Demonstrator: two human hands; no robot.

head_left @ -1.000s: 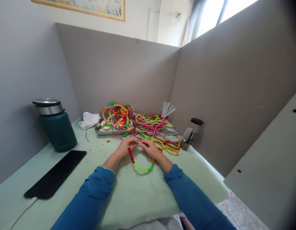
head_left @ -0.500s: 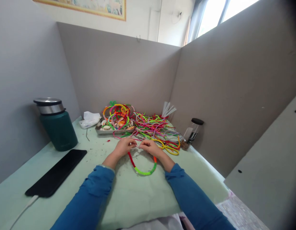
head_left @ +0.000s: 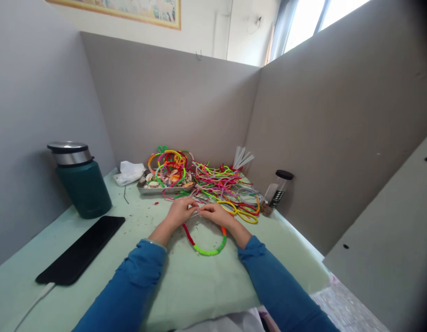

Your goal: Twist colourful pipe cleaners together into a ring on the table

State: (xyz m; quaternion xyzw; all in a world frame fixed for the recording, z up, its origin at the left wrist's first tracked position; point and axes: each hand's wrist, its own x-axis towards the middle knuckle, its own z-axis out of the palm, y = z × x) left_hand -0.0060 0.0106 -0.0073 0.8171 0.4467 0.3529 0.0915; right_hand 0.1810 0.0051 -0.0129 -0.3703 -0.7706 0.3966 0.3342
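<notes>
while gray partitions wall in the back and both sides, a desk under a pale green cloth carries the rest. across its far part, right of center, spreads a tangled heap of chenille stems in red, pink, green and lilac. at the left stands a teal insulated bottle with a metallic collar, and nearer the person lies a black smartphone with a white cable at its near end. a shallow metal tray just left of the heap bears seashells, with bright chenille hoops piled over them. a clear black-capped jar stands near the right partition; a crumpled white plastic bag lies left of the tray.

the curved chenille band, red, lime, darker green and orange, is at mid-desk, bowed toward the person between the forearms, its red side rising to the left hand and its orange side to the right hand; whether it touches the cloth i cannot tell. each grip is a pinch, thumb against fingers, on a thin pale strand where the fingertips nearly meet. dark crumbs dot the cloth.
</notes>
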